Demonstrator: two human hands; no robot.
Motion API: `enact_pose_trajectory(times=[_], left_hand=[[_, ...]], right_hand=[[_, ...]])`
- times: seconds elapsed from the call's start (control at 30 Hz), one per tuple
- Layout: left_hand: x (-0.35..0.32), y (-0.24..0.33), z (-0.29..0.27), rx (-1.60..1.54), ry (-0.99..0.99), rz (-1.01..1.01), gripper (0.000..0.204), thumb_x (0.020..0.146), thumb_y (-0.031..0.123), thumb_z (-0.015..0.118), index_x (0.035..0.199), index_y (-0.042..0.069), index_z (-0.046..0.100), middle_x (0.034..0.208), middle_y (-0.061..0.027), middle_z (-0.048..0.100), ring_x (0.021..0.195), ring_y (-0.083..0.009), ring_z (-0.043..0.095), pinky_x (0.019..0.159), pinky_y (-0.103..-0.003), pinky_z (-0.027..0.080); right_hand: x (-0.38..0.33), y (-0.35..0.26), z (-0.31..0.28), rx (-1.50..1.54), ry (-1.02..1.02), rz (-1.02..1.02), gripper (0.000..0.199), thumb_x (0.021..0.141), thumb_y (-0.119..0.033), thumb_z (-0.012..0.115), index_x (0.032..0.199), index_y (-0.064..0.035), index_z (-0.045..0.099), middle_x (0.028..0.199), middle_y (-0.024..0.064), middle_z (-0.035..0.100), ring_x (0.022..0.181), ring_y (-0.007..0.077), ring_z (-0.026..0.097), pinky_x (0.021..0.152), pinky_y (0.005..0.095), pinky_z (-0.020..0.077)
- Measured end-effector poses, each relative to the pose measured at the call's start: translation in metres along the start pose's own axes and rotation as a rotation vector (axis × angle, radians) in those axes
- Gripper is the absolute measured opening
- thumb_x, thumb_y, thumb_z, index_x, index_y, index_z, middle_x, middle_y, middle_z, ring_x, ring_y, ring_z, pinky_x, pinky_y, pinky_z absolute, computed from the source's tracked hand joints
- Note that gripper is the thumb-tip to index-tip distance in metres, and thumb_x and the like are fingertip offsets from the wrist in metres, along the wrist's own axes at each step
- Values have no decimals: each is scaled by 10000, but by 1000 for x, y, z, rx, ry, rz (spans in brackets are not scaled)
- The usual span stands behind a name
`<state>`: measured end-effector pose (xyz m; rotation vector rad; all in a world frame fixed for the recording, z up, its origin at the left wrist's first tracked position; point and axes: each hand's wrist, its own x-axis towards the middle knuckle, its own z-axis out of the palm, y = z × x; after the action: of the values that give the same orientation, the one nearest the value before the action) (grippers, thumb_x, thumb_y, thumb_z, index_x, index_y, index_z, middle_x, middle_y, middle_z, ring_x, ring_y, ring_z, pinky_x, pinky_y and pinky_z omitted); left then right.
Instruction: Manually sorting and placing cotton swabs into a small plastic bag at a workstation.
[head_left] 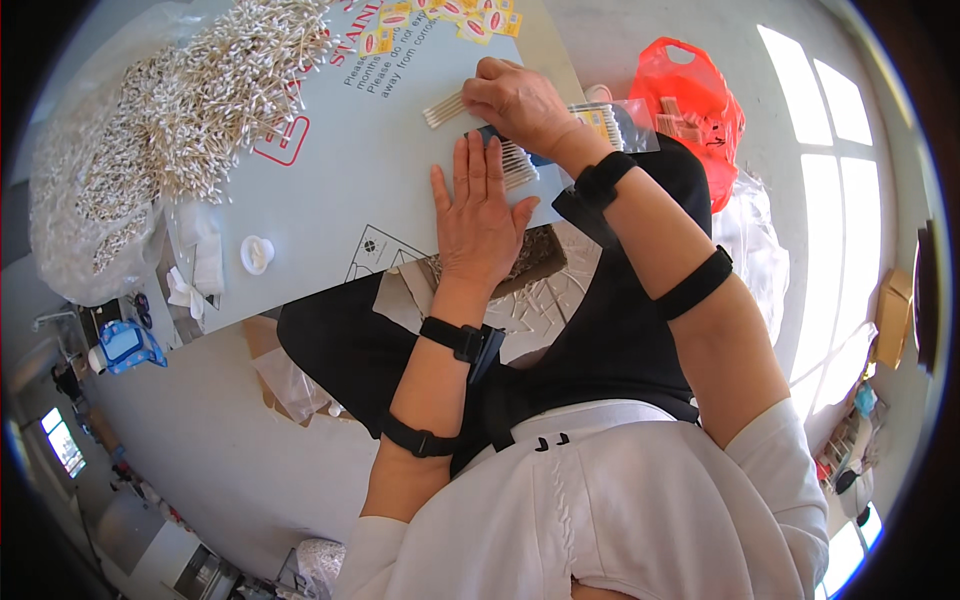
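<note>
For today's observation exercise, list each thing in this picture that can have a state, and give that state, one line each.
Left hand: flat, palm down on the board, fingers spread.
Right hand: curled over a small row of cotton swabs.
Cotton swab heap: loose, piled at the board's far left.
Clear packet: lying flat, swabs inside.
Red plastic bag: open, on the floor.
White cap: lying alone on the grey board.

A pale grey floor (200, 450) spreads around a flat board (330, 190) laid as a worktop. Bright windows (830, 200) on the right throw daylight in. An orange bag (700, 100) lies far right; a cardboard box (893, 315) sits by the windows.
</note>
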<state>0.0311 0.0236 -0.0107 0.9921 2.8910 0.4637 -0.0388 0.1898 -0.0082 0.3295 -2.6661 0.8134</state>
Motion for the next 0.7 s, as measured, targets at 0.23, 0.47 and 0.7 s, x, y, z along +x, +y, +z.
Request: enact_pose_trajectory(times=[0.23,0.47,0.7], left_hand=[[-1,1,2,0,7,3,787,948,445,538,1534,27,219,1600,-170,219,1497,-318,160,1190,-547,80],[0,1,1,-8,3,-12,779,949,431,545,1529,18,229,1601,-184,205,1495,-332,157,1189,-553,81],[-1,-2,1,-7,19,-1,776,947,420,554,1529,21,230,1590,-185,233,1493,-323,168,1188,-557,90]], right_hand=[[-6,3,-3,-55,-68,-10,97,846,-133,650,814,-68,586,851,83,568,853,302,610,699,424,500],[-21,0,-23,-30,-252,-18,115,838,-101,650,756,-39,599,850,101,579,810,332,610,702,413,499],[-53,-21,-23,574,170,388,195,960,-82,564,1114,-19,668,1098,97,652,1053,195,634,913,308,492]])
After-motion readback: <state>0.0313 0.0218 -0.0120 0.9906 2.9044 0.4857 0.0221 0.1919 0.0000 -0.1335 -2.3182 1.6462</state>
